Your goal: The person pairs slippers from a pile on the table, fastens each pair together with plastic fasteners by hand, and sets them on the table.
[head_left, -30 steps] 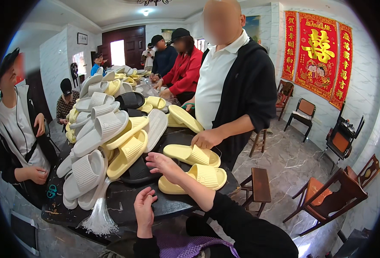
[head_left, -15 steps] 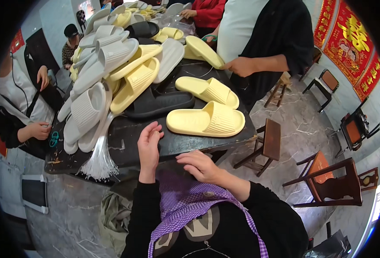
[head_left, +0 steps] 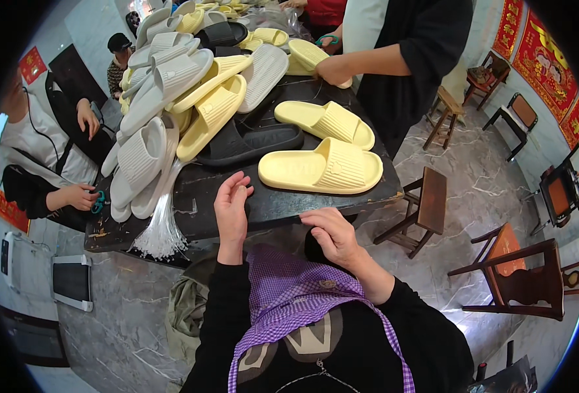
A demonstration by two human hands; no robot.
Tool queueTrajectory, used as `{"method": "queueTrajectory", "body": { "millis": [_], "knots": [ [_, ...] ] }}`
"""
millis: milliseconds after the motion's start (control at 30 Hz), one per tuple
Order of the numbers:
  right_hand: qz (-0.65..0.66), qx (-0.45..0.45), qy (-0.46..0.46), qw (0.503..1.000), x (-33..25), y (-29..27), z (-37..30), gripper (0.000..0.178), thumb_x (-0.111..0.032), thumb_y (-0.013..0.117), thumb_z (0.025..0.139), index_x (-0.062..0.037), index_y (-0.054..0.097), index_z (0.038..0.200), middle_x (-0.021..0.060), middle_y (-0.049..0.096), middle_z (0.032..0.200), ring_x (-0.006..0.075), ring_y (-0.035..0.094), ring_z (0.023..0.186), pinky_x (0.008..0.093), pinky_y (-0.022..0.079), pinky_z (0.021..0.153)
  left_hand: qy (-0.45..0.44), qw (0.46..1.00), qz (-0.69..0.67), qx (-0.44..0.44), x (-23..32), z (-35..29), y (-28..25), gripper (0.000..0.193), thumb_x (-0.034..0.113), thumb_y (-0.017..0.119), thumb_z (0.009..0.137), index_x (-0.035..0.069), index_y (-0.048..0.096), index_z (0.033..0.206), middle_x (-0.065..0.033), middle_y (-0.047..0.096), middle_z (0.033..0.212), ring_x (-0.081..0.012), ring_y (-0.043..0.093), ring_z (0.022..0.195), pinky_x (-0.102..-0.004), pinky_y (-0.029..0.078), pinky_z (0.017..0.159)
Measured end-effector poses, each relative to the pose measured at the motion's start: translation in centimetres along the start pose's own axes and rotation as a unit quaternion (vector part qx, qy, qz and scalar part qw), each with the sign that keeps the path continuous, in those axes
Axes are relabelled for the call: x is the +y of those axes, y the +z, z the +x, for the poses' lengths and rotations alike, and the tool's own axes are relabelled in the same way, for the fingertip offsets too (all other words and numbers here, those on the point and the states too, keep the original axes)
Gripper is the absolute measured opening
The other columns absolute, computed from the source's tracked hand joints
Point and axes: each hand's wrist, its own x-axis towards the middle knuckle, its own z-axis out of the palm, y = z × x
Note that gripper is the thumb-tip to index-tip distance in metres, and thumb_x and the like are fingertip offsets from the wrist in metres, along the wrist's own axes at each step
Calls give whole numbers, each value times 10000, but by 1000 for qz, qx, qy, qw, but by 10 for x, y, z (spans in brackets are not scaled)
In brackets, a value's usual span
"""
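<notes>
My left hand (head_left: 232, 213) is at the front edge of the black table (head_left: 266, 206), empty, its fingers loosely bent and apart. My right hand (head_left: 335, 237) hovers just off the same edge, empty too, fingers stretched out. Closest to both hands lies a yellow slipper (head_left: 293, 170) with a ribbed strap. Behind it is a second yellow slipper (head_left: 302, 114). A black slipper (head_left: 270, 139) lies just beyond my left hand. To its left, grey slippers (head_left: 142, 154) lean against a heap, beside a bundle of clear plastic strings (head_left: 162, 226) hanging over the edge.
Across the table a person in dark sleeves handles a yellow slipper (head_left: 309, 54) and holds green-handled scissors (head_left: 327, 38). At the left another person holds teal-handled scissors (head_left: 97, 202). A wooden stool (head_left: 431, 200) stands right of the table, with chairs (head_left: 519, 268) beyond.
My right hand has turned and its fingers are straighter; my left hand has barely changed. The person across has moved a hand along the yellow slipper. The whole view has shifted slightly.
</notes>
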Motion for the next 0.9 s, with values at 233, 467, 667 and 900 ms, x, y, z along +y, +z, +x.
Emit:
{"method": "queueTrajectory", "body": {
  "millis": [233,467,667,900],
  "knots": [
    [-12,70,16,997,14,-24,-2,167,-29,569,803,13,610,960,138,632,976,282,598,865,343,446,787,5,1000,-1,2,1,-2,1,275,14,483,892,-51,510,1158,-120,564,1096,-169,555,1006,-291,486,847],
    [-37,106,22,993,18,-44,1,189,-84,505,884,38,599,994,150,631,985,256,587,909,316,450,822,0,1000,-4,2,2,-3,1,280,16,481,895,-53,503,1166,-124,564,1097,-172,554,1013,-293,484,851],
    [-45,128,18,991,21,-48,4,223,-135,486,916,44,596,991,151,630,974,250,585,911,316,449,823,-5,1000,-7,2,3,-3,1,285,18,480,896,-53,498,1172,-126,564,1097,-171,553,1012,-294,482,855],
    [-42,129,24,990,19,-48,4,235,-145,482,922,50,594,990,152,630,972,248,587,909,314,447,827,3,1000,-12,3,3,-5,2,281,20,478,897,-50,502,1168,-128,566,1093,-168,554,1007,-294,481,852]
  ]
}}
